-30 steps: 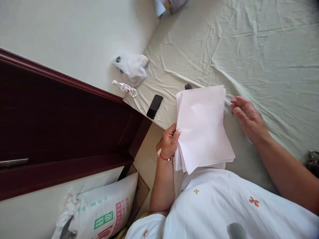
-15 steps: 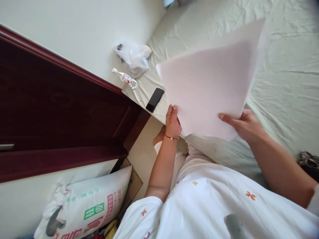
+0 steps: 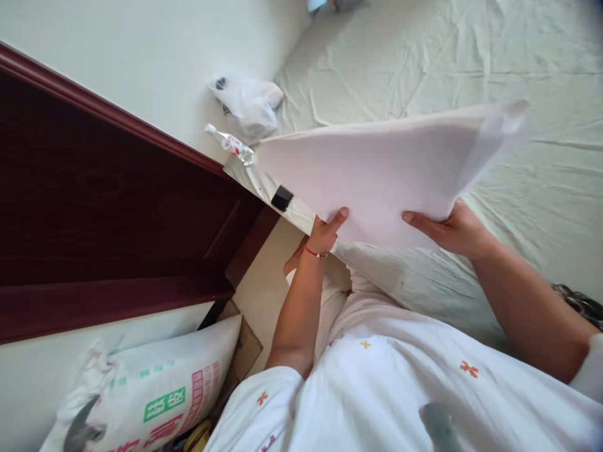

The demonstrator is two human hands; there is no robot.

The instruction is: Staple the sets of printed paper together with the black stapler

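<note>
Both my hands hold large pale sheets of paper (image 3: 377,176) over the bed. My left hand (image 3: 327,232) grips the near left edge, its thumb on top and its fingers hidden underneath. On the near right edge, my right hand (image 3: 452,229) is closed the same way, thumb lying across the upper face. The paper tilts away from me and its far right corner is smeared by motion. How many sheets there are I cannot tell. Just left of the paper, a black phone (image 3: 282,198) lies partly covered by it.
A clear bottle (image 3: 230,145) and a white plastic bag (image 3: 247,107) lie by the wall on the bed sheet (image 3: 541,169). A dark red wooden door (image 3: 108,188) stands at left. Below it leans a printed white sack (image 3: 155,383). A dark object (image 3: 577,304) rests at far right.
The paper has tipped flatter and its far edge has dropped, now hiding part of the phone. My left thumb has shifted inward over the paper's near edge. Both hands keep their hold.
</note>
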